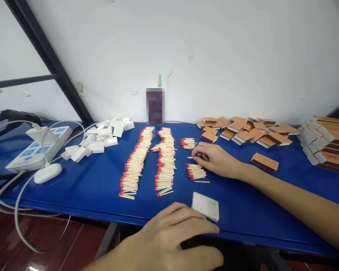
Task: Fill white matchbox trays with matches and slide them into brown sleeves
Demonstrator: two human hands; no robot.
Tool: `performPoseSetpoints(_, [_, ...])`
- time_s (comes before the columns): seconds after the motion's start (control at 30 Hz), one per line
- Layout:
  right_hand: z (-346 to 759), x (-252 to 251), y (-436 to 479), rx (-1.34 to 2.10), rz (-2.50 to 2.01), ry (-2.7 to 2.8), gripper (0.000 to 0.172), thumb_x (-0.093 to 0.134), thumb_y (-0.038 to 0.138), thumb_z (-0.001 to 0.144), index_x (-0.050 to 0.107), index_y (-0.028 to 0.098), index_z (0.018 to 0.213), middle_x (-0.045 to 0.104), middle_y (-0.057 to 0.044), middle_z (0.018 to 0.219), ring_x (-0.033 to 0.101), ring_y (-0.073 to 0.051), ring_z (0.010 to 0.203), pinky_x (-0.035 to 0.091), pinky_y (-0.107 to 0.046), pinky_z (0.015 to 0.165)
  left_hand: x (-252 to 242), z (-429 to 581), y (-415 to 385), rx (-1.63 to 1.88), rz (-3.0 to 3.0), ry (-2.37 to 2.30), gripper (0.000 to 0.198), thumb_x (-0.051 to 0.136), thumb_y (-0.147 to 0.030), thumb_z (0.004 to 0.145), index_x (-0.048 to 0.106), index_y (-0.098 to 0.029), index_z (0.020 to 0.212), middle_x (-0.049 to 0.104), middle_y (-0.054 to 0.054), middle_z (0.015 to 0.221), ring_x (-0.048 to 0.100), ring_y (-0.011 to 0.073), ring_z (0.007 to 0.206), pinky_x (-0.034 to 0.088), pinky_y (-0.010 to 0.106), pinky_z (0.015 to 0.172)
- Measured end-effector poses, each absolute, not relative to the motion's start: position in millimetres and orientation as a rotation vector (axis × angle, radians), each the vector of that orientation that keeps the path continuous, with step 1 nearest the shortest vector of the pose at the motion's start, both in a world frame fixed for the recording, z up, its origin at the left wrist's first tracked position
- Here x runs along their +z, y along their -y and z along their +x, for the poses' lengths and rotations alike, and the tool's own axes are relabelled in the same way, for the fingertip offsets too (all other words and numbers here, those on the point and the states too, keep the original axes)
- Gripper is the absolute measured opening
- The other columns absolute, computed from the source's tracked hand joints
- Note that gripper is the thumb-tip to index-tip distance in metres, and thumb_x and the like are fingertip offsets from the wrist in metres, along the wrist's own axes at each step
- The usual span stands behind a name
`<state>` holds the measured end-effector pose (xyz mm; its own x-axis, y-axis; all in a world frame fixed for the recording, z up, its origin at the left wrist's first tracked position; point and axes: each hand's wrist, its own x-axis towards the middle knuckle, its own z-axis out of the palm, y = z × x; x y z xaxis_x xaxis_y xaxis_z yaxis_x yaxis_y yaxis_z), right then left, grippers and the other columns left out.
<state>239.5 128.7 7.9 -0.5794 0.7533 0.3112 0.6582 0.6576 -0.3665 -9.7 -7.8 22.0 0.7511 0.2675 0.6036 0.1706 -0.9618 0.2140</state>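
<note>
Two long rows of matches, a left row [135, 165] and a middle row [166, 165], lie laid out on the blue worktop [101, 184], while the third is only a far cluster [189, 143] and a near cluster [196, 172], with the right hand [216, 160] pinching a single match [189, 157] in its fingers between them. The left hand [172, 235], fingers loosely spread, is just beside a white tray [205, 206]. Heaped trays [98, 138] and orange sleeves [244, 130] suggest many boxes are already separated; the right-hand stack [326, 145] appears unopened.
</note>
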Motion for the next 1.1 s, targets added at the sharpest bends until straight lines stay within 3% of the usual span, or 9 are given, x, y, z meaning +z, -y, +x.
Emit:
performPoseSetpoints(0.17, [240.3,8.9,-129.7,0.398,-1.144,2.399,0.019,0.049,0.03,0.096,0.061,0.02,0.086,0.055,-0.003,0.08,0.05,-0.014,0.063,0.041,-0.028,0.06,35.9,-29.0,-1.3,0.821,2.651,-0.376,0.022,0.047,-0.027,0.103,0.066,-0.018,0.108,0.068,0.005,0.113,0.062,0.0122,0.105,0.051,0.023,0.095])
performPoseSetpoints(0.4, [242.0,14.7,-117.9,0.5,-1.032,2.416,0.015,0.054,0.033,0.095,0.059,0.02,0.091,0.051,-0.001,0.08,0.046,-0.012,0.061,0.038,-0.026,0.056,36.1,-37.6,-9.2,0.878,2.48,-0.508,0.012,0.061,-0.029,0.096,0.065,-0.023,0.105,0.07,0.003,0.106,0.064,0.0122,0.093,0.054,0.023,0.088])
performPoseSetpoints(0.6, [244.9,14.2,-106.5,0.323,-0.85,2.395,0.005,0.056,0.019,0.088,0.054,0.019,0.083,0.049,0.001,0.073,0.045,-0.011,0.061,0.036,-0.025,0.057,30.9,-26.6,-9.2,0.944,2.679,-0.757,0.017,0.055,-0.023,0.096,0.066,-0.021,0.108,0.07,0.004,0.108,0.063,0.0183,0.099,0.053,0.032,0.095])
performPoseSetpoints(0.77, [253.3,9.2,-88.6,0.332,-0.769,2.412,0.007,0.055,0.013,0.086,0.059,0.019,0.087,0.053,0.002,0.07,0.044,-0.01,0.057,0.036,-0.024,0.054,28.2,-20.5,-17.9,1.07,2.824,-0.884,0.022,0.05,-0.016,0.093,0.066,-0.019,0.108,0.07,0.005,0.107,0.063,0.0215,0.098,0.052,0.036,0.089])
performPoseSetpoints(0.93, [257.8,8.5,-71.4,0.359,-0.847,2.404,0.01,0.059,0.017,0.089,0.067,0.018,0.094,0.058,-0.001,0.073,0.052,-0.01,0.06,0.039,-0.022,0.053,52.0,-2.2,-58.1,0.753,3.052,-0.738,0.018,0.051,-0.022,0.096,0.066,-0.015,0.104,0.067,0.006,0.095,0.062,0.0202,0.086,0.05,0.035,0.079])
performPoseSetpoints(1.1, [256.7,10.0,-71.1,0.355,-0.85,2.425,0.014,0.058,0.02,0.092,0.071,0.017,0.093,0.062,-0.002,0.075,0.054,-0.01,0.059,0.043,-0.022,0.054,81.5,25.4,-113.8,0.432,3.323,-0.525,0.03,0.045,-0.025,0.098,0.066,-0.015,0.078,0.063,0.003,0.074,0.056,0.0172,0.072,0.041,0.033,0.072])
